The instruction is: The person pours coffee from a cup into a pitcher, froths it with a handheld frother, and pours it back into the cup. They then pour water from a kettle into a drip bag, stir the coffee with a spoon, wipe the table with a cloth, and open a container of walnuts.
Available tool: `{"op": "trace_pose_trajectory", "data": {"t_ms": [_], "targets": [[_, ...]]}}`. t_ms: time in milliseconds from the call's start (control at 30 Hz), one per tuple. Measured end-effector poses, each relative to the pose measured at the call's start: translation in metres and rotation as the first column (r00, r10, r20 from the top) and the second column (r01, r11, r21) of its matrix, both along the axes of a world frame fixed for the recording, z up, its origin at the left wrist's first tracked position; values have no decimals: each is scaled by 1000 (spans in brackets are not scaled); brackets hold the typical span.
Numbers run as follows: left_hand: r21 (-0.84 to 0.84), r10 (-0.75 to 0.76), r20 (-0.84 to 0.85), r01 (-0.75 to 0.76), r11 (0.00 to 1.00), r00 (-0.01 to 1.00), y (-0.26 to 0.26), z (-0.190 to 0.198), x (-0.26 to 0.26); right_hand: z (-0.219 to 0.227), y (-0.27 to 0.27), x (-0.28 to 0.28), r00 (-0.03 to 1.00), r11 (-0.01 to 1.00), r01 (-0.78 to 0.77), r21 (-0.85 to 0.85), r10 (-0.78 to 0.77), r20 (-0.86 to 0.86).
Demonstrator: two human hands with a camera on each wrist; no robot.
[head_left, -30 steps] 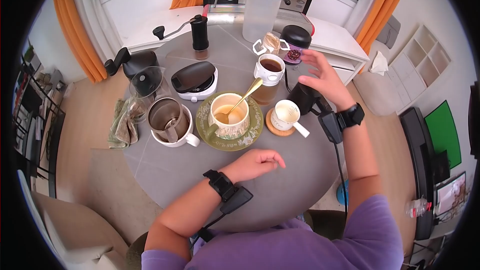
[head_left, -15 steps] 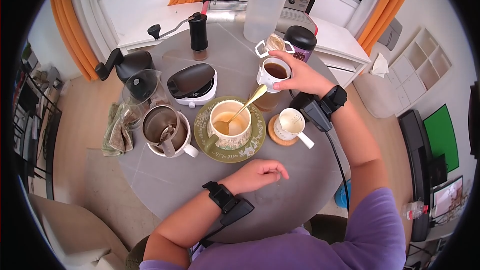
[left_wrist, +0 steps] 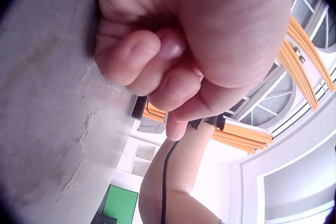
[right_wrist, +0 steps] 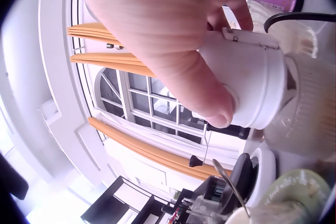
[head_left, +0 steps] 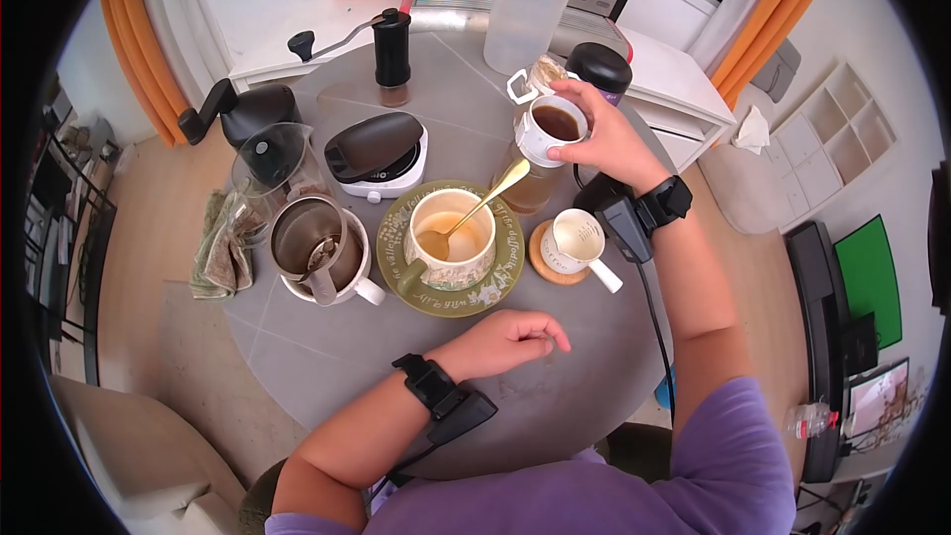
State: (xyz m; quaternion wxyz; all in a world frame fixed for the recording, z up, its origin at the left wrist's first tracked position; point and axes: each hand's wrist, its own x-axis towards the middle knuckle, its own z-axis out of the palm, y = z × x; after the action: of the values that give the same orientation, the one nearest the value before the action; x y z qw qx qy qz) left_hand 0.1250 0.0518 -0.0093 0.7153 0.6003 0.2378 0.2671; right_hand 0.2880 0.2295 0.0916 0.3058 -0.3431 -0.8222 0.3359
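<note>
My right hand (head_left: 609, 144) pinches a small white cup (head_left: 540, 142) of dark liquid between thumb and fingers. That cup sits over a clear container (head_left: 527, 190) of brown liquid; in the right wrist view the thumb presses on the white wall (right_wrist: 252, 77). Loosely curled and holding nothing, my left hand (head_left: 500, 343) lies by the table's near side, also seen in the left wrist view (left_wrist: 173, 50). Ahead of it a patterned mug (head_left: 451, 263) with a gold spoon (head_left: 492, 196) stands on a green saucer (head_left: 396, 287).
A white handled cup (head_left: 573, 243) stands on a wooden coaster right of the saucer. To the left are a white mug (head_left: 352, 287) with a metal cup in it, a glass pitcher and a cloth (head_left: 223, 248). Scale (head_left: 391, 178), grinder (head_left: 392, 54) and tall clear pitcher (head_left: 525, 15) are farther back.
My right hand has moved left from above the black pitcher and taken hold of the white cup. The left hand has barely moved; the head view has shifted slightly.
</note>
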Motion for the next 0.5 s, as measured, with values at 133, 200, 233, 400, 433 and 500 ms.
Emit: {"op": "trace_pose_trajectory", "data": {"t_ms": [133,200,233,400,433,500], "targets": [[12,6,-11,-5,1000,1000,0,1,0,4,-4,-1,996,1000,11,-16,-12,-86],[15,7,-13,-7,1000,1000,0,0,0,7,-7,-2,996,1000,14,-2,-14,-83],[18,8,-15,-8,1000,1000,0,0,0,7,-7,-2,997,1000,17,10,-16,-80],[21,5,-29,-4,1000,1000,1,2,-1,6,-9,-2,993,998,47,48,-41,-107],[20,5,-32,-4,1000,999,1,2,-1,7,-11,-2,993,999,42,3,-41,-115],[19,6,-32,-6,1000,999,1,2,-1,6,-13,-2,993,999,40,-22,-43,-108]]}}
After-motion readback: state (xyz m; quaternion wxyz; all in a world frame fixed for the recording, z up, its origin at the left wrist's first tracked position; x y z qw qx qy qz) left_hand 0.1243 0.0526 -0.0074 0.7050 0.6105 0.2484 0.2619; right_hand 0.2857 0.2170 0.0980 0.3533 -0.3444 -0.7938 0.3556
